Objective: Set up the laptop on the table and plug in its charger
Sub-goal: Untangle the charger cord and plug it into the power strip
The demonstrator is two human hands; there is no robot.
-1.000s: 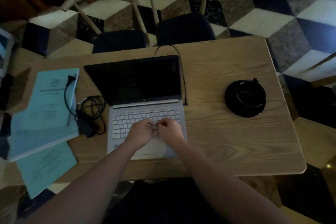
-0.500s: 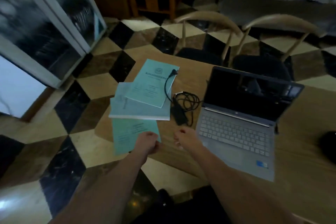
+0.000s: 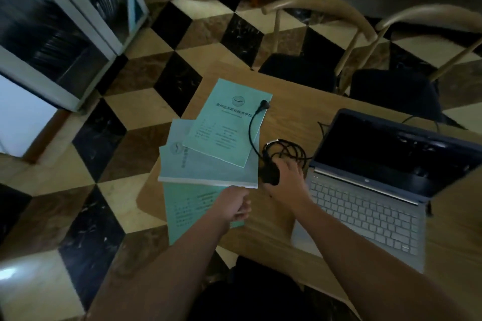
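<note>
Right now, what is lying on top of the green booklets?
A black plug and its cable lie across the top booklet. That booklet covers part of the thicker book below. What lies under the stack is hidden.

The right hand (image 3: 283, 180) covers most of the charger brick (image 3: 270, 176), so how far the fingers close around it cannot be told. The left hand (image 3: 233, 206) hides part of the lowest booklet (image 3: 187, 214), and its fingers are curled under, out of sight. Left of the laptop (image 3: 378, 190), the tangled cable (image 3: 285, 151) is too dark to trace strand by strand. The laptop's far right corner is cut off by the picture's edge, and the right forearm hides its near left corner. The booklet print is too small to read. The cabinet (image 3: 65, 28) far left of the laptop is blurred and cropped.
</note>
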